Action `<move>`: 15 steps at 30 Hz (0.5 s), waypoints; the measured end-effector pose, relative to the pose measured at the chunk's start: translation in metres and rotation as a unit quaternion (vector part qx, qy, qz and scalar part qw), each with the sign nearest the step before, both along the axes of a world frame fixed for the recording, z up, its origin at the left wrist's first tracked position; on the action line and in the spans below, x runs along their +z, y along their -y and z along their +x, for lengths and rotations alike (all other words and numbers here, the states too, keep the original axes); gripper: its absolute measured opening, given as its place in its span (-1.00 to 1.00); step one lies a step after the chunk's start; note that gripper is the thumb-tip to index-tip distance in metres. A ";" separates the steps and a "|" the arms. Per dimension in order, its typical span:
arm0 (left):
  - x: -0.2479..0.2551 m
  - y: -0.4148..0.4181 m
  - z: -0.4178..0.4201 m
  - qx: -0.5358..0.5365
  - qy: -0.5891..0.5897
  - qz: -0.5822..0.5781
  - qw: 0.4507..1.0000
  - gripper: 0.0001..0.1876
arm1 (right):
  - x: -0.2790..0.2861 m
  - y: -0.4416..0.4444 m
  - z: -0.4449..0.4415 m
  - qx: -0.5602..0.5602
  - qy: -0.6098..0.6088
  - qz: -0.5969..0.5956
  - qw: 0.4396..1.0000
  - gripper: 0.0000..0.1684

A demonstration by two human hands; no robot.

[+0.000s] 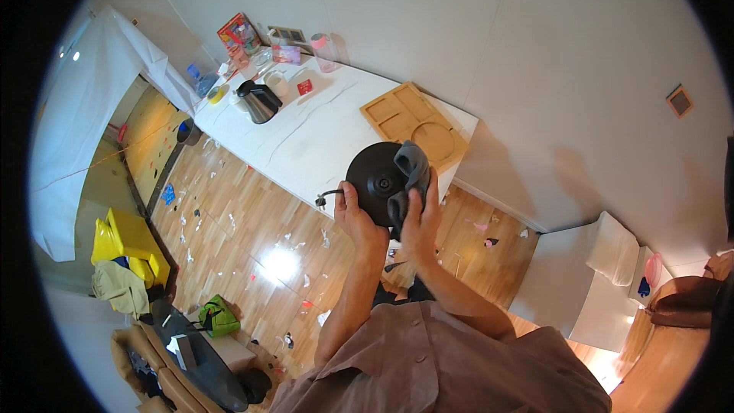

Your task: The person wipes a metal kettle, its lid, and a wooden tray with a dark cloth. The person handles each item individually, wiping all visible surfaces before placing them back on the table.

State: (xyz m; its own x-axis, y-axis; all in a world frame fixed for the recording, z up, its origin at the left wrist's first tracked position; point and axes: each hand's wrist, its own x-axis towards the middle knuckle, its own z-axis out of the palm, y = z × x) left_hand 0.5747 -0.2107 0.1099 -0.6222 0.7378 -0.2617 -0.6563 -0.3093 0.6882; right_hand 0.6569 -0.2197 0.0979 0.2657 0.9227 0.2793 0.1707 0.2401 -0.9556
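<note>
A round black electric kettle base (pixel 367 175) is held up over the near end of the white marble-look table (pixel 321 143). My left hand (pixel 358 215) grips the base at its left rim, where a short black cord with a plug (pixel 321 201) sticks out. In my right hand (pixel 421 218) is a dark grey cloth (pixel 414 169), pressed against the right side of the base. Just beyond the base lies a wooden tray (pixel 401 106) with several recesses, one of them round. A steel and black kettle (pixel 259 102) stands farther along the table.
Near the kettle are a white mug (pixel 277 84), a small red packet (pixel 304 87) and a pink-capped bottle (pixel 324 53). Paper scraps litter the wood-look floor (pixel 229 201). A yellow chair (pixel 129 241) and green bag (pixel 218 316) are at left; a white cabinet (pixel 556 269) stands at right.
</note>
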 end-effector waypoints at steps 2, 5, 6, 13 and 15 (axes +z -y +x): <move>-0.007 0.000 0.007 0.007 -0.017 -0.008 1.000 -0.72 | -0.002 0.007 -0.012 -0.033 -0.023 0.036 0.999 -0.37; -0.018 -0.002 0.007 0.030 -0.005 -0.014 0.999 -0.70 | 0.001 -0.009 -0.004 0.006 -0.036 0.010 0.999 -0.37; -0.018 -0.004 0.008 0.034 0.015 0.001 0.999 -0.69 | 0.005 -0.018 0.004 0.023 -0.052 0.006 0.998 -0.38; -0.016 0.004 -0.002 -0.007 -0.003 0.035 0.999 -0.63 | 0.025 -0.072 0.036 0.060 0.025 0.020 0.998 -0.73; -0.020 0.005 -0.009 0.000 -0.014 0.025 1.000 -0.63 | 0.015 -0.091 0.057 0.048 -0.029 -0.036 0.998 -0.79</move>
State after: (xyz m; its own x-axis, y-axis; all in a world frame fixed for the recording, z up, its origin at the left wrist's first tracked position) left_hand 0.5660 -0.2154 0.0896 -0.6291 0.7495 -0.2061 -0.6366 -0.3446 0.6899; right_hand 0.7138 -0.1286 0.1131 0.1877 0.9621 0.1978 0.0949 0.1827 -0.9786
